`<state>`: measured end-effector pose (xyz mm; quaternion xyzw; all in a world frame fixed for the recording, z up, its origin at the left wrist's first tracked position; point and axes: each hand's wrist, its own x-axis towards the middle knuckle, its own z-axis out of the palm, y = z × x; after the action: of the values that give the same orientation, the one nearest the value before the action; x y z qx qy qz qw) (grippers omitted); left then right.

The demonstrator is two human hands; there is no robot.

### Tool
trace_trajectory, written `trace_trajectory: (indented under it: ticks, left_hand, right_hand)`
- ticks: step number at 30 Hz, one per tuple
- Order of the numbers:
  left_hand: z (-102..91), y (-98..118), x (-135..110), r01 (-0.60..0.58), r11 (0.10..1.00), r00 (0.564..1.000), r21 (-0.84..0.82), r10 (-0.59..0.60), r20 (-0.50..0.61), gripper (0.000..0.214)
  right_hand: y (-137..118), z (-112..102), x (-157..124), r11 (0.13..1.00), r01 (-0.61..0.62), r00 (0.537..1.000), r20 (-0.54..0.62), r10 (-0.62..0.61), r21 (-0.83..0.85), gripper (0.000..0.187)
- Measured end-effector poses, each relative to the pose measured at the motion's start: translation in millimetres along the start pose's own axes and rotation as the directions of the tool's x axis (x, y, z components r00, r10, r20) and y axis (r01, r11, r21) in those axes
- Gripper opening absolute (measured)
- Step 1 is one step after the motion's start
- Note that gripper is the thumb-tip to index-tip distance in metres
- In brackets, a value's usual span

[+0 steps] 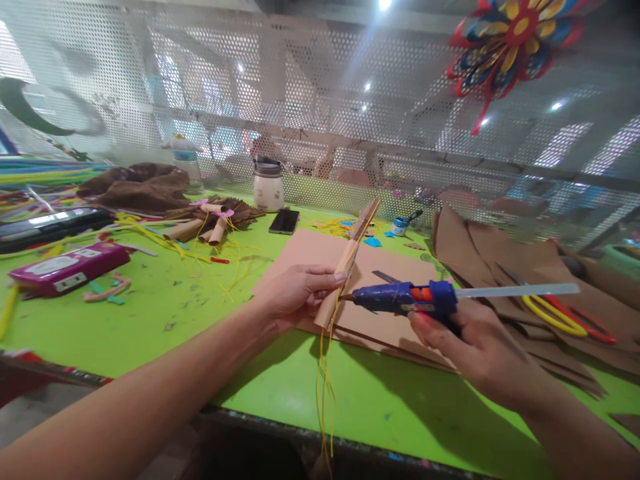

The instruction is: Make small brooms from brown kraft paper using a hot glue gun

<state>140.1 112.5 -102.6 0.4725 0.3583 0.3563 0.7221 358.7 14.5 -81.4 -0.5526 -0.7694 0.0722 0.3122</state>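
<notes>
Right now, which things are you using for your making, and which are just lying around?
Seem to belong:
- blue glue gun, in the right hand
- brown paper roll, in the left hand
- yellow strings, hanging from the roll

Probably just lying around:
- phone
- lidded cup
- purple box

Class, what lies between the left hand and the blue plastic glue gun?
The head view shows a slim brown paper roll and thin yellow strings between them.
</notes>
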Motion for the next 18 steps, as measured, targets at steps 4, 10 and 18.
trace_trajectory:
  ticks: [4,10,18]
  left_hand:
    - [0.8,0.6,-0.6,0.004,1.000,1.000,0.007,-0.004,0.009,0.020]
    - [1.1,0.6,-0.6,0.005,1.000,1.000,0.030,-0.005,-0.003,0.026]
    - [-1.8,-1.2,1.2,0.001,0.999,1.000,0.040,-0.001,0.001,0.028]
  right_hand:
    - [1.4,-0.9,2.5,1.000,-0.001,1.000,-0.002,0.001,0.031,0.036]
    - [3.6,-1.3,3.7,1.000,0.012,1.000,-0.025,-0.012,0.011,0.036]
    - [-1.3,-3.2,1.7,0.999,0.009,1.000,0.027,-0.010,0.035,0.031]
